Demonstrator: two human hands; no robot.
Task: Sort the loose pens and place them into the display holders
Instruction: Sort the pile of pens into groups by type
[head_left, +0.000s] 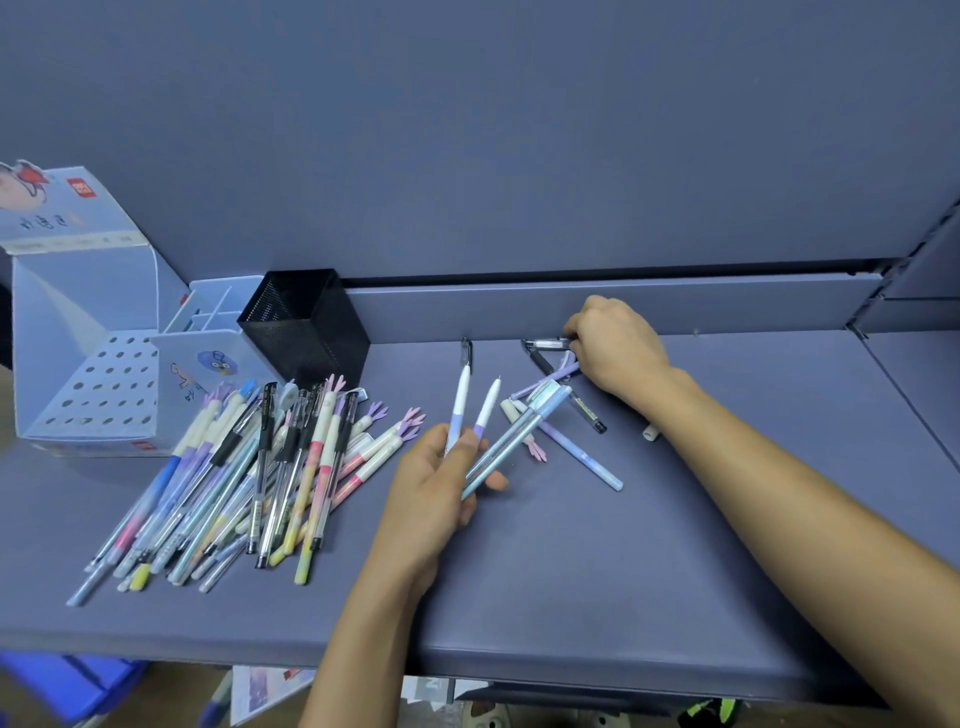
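Observation:
My left hand (436, 488) grips a bunch of pens (485, 415): two white-and-purple ones pointing up and a pale blue one angled right. My right hand (618, 345) reaches to the back ledge, fingers closed on a clear pen with a black cap (545, 344). Below it lies a small scatter of pens (571, 431), crossed over each other. A big pile of loose pens (244, 478) lies at the left. Behind it stand a blue display box with holes (98, 384), a blue divided holder (208, 364) and a black mesh cup (306, 322).
A white pen cap (649, 431) lies by my right forearm. The shelf (727, 545) is blue-grey with a low back ledge (623, 306) and a wall panel behind. Below the front edge are a blue crate (67, 686) and papers on the floor.

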